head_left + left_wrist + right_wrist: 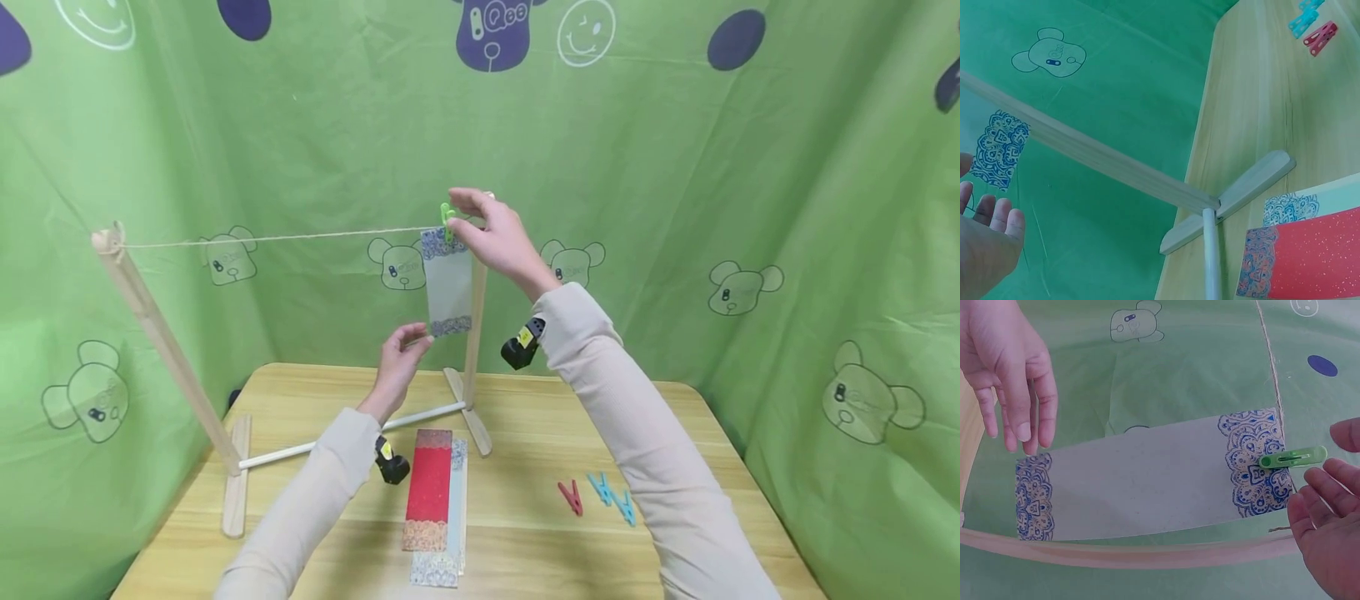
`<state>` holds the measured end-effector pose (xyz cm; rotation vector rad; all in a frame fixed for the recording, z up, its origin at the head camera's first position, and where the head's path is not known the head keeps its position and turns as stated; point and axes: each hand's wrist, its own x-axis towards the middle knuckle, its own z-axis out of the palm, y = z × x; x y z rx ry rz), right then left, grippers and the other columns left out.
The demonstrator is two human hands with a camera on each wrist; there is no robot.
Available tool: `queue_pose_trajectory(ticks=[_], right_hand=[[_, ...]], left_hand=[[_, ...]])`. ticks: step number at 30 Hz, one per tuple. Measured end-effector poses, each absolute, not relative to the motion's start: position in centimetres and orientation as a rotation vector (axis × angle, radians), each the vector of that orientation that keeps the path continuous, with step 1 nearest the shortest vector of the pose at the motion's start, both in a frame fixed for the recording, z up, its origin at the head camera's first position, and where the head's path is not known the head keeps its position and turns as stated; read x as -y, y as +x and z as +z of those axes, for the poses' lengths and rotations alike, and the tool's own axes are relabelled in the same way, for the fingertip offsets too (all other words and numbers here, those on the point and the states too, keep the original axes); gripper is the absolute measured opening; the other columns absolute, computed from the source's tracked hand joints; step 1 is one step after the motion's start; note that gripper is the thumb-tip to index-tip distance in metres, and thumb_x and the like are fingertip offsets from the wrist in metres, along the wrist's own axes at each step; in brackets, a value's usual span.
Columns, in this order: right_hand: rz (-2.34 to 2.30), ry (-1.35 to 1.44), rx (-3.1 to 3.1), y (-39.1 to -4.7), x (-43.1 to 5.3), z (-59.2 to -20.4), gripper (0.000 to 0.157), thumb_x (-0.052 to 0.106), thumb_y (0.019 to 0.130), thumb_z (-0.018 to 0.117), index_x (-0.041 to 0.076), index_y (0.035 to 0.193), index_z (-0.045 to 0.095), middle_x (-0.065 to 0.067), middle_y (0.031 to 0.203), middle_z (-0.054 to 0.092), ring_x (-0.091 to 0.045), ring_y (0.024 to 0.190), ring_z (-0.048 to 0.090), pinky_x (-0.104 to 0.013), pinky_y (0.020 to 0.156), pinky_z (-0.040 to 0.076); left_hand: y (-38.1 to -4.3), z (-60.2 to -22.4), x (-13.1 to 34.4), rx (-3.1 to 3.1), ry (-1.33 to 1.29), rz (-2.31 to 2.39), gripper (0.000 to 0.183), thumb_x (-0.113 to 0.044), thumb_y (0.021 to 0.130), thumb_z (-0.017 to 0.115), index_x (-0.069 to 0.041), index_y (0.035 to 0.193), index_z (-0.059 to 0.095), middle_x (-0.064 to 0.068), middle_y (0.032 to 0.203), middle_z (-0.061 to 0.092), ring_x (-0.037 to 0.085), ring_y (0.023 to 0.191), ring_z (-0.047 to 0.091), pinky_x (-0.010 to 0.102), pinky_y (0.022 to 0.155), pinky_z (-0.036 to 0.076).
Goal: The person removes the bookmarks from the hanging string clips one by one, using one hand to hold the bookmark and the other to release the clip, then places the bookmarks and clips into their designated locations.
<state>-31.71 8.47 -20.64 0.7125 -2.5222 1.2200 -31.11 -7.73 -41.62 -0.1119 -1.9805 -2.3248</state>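
Observation:
A white paper strip [450,287] with blue lace-patterned ends hangs from a string [315,237], with a green clothespin [1294,457] clipped over its top edge. My right hand [498,237] is beside the clothespin; in the right wrist view its thumb and fingers stand apart around the clip's handle end, without gripping it. Lower down, my left hand [397,367] is at the strip's bottom corner with relaxed fingers. In the right wrist view those fingertips lie close to the corner; whether they touch it is hard to tell.
A wooden stand [165,342] with two posts carries the string above the table [540,433]. Near the front lie a red patterned strip [429,487] and pale strips [438,571] beneath it. Right of them are a red clothespin [572,498] and two blue clothespins [622,505].

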Motion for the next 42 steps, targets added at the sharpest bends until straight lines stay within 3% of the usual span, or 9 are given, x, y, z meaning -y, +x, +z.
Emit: queue_pose_trajectory(ticks=[13,23,34,42], right_hand=[[1.058,0.725,2.606,-32.5,-8.0,-19.9,0.046,0.018,0.100,0.054,0.008,0.143,0.043,-0.009,0.142,0.048,-0.022,0.129,0.045,-0.031,0.108,0.038],[1.055,0.693,2.607,-32.7,-7.9,-19.6,0.038,0.017,0.099,0.057,0.007,0.135,0.052,-0.008,0.128,0.060,-0.018,0.115,0.054,-0.029,0.099,0.045],[1.249,0.647,2.565,-32.8,-7.9,-19.8,0.034,0.020,0.097,0.061,0.007,0.128,0.058,-0.006,0.118,0.063,-0.015,0.105,0.057,-0.025,0.090,0.049],[1.348,0.653,2.522,-32.8,-8.0,-19.8,0.033,0.018,0.097,0.061,0.004,0.127,0.058,-0.007,0.115,0.064,-0.016,0.101,0.058,-0.024,0.088,0.050]], left_hand=[[-31.3,-41.6,7.0,1.984,-0.120,-2.323,0.036,-0.002,0.092,0.060,0.002,0.127,0.053,0.015,0.128,0.054,0.030,0.118,0.052,0.032,0.102,0.045],[-31.2,-41.6,6.9,1.991,-0.106,-2.325,0.035,-0.003,0.092,0.061,0.001,0.125,0.054,0.015,0.126,0.055,0.029,0.116,0.053,0.031,0.101,0.045],[-31.1,-42.0,6.6,1.979,-0.075,-2.318,0.033,-0.002,0.091,0.063,0.004,0.122,0.054,0.016,0.119,0.057,0.029,0.109,0.056,0.036,0.100,0.047],[-31.1,-42.1,6.6,1.962,-0.067,-2.331,0.022,-0.003,0.091,0.063,0.004,0.111,0.055,0.011,0.104,0.056,0.025,0.098,0.057,0.038,0.096,0.050]])
